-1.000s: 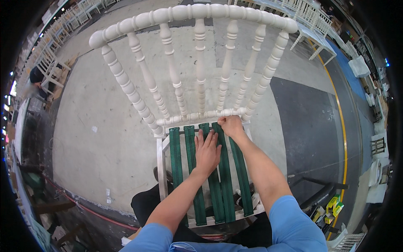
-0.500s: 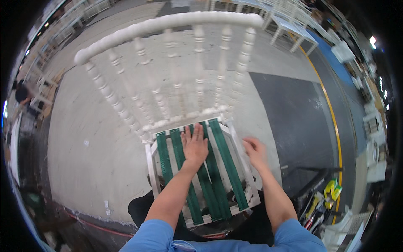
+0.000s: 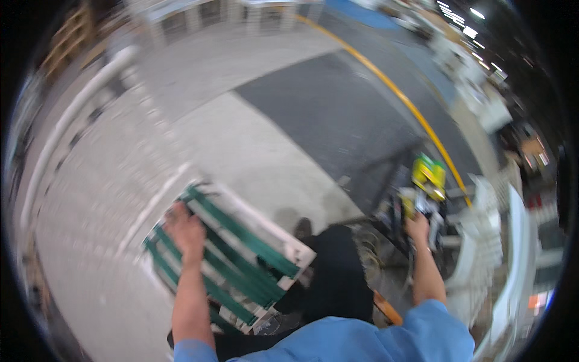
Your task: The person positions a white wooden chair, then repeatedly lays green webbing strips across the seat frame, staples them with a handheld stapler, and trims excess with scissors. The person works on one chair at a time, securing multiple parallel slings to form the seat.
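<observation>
A white chair frame with turned spindles [image 3: 163, 114] lies tilted over my lap at the left, blurred by motion. Several green webbing straps [image 3: 241, 232] run across its white seat frame [image 3: 298, 250]. My left hand [image 3: 186, 232] rests on these straps near the backrest end, its fingers spread. Off to the right, my right hand [image 3: 417, 228] is at a pile of tools, by a yellow-and-green package [image 3: 429, 176]. Blur hides its fingers and whatever they may touch.
A yellow line [image 3: 395, 90] curves along the grey floor beyond the tools. White furniture parts [image 3: 509, 259] stand close on my right. More white chairs or tables [image 3: 265, 9] are at the far side. An orange-brown bar [image 3: 387, 308] lies beside my leg.
My right hand has moved from beside the seat frame to the tool pile at the right. The view has swung right, so the chair now appears further left. My left hand stays on the straps.
</observation>
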A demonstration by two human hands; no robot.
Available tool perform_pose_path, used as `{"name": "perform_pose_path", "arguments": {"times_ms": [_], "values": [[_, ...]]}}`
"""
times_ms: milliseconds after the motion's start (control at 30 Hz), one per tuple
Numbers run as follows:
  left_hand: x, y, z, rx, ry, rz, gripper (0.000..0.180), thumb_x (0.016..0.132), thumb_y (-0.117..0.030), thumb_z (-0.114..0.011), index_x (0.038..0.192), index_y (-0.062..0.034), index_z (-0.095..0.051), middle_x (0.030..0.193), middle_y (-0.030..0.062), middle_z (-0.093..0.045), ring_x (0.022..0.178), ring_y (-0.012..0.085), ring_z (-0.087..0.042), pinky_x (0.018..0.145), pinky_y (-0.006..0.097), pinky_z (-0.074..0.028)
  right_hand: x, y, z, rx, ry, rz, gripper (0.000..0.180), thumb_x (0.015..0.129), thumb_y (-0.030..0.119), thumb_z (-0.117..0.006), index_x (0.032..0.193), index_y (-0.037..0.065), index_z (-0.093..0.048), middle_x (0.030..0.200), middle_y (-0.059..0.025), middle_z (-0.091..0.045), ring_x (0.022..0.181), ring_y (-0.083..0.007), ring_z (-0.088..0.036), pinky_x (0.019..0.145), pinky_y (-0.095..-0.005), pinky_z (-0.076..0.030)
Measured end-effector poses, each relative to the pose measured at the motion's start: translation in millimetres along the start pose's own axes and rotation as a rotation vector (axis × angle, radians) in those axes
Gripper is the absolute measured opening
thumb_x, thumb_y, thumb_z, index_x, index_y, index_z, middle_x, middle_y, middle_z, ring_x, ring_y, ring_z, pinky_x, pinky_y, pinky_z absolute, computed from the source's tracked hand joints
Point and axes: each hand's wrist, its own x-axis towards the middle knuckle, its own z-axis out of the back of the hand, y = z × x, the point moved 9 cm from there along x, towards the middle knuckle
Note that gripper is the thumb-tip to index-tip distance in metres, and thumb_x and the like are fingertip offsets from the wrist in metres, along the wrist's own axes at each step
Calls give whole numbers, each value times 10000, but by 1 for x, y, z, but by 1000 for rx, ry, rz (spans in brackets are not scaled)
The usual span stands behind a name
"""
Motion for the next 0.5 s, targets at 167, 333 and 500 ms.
{"name": "perform_pose_path", "arguments": {"times_ms": [167, 333, 500], "values": [[-7, 9, 2, -115, -84, 10, 691, 1048, -363, -563, 1673, -143, -366, 1752, 64, -315, 1616, 426, -217, 1313, 600, -137, 45, 15, -27, 320, 180, 1, 394, 714, 117, -788, 1078, -30, -758, 938, -110, -769, 867, -237, -713, 779, -404, -559], [-8, 14, 3, -198, -101, 16, 683, 1054, -356, -563, 1671, -143, -359, 1775, 43, -229, 1625, 404, -181, 1320, 588, -137, 30, 38, -15, 623, 230, 69, 572, 689, -40, -686, 1255, -23, -611, 1063, -86, -695, 916, -243, -668, 812, -380, -544], [-10, 16, 9, -223, -197, -13, 694, 1065, -350, -542, 1686, -145, -311, 1782, 29, -197, 1640, 380, -135, 1327, 589, -122, -36, 127, 16, 816, 437, 246, 541, 792, -49, -756, 1295, 71, -597, 1090, -41, -676, 981, -229, -666, 913, -377, -533]]}}
